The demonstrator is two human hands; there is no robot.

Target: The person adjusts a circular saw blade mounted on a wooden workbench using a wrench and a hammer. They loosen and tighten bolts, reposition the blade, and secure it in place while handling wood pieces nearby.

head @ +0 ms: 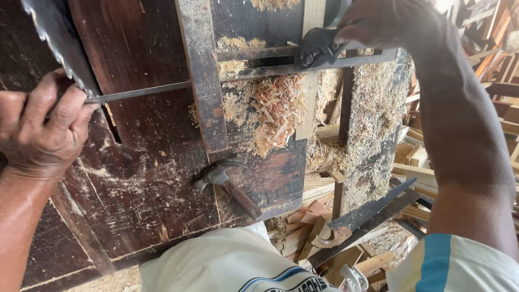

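**Both hands on a long file at a saw blade**

Dark, worn wooden worktop (151, 140) strewn with sawdust and shavings; offcuts piled on the floor past its edge. Landmark: circular saw blade (51, 38), grey, toothed, standing out of the worktop.

File (143, 92): thin, straight, dull grey metal bar, lying level across the blade's teeth, running away from the blade toward a black handle (316, 48).

Left hand (40, 130): right beside the blade, grip closed, thumb and fingers pinching the file's tip.

Right hand (378, 21): well away from the blade, grip curled shut over the black handle.

Claw hammer (227, 184), wooden handle, lies on the worktop away from the blade, untouched. Handsaw (362, 221) rests off the worktop edge, beyond the hammer.
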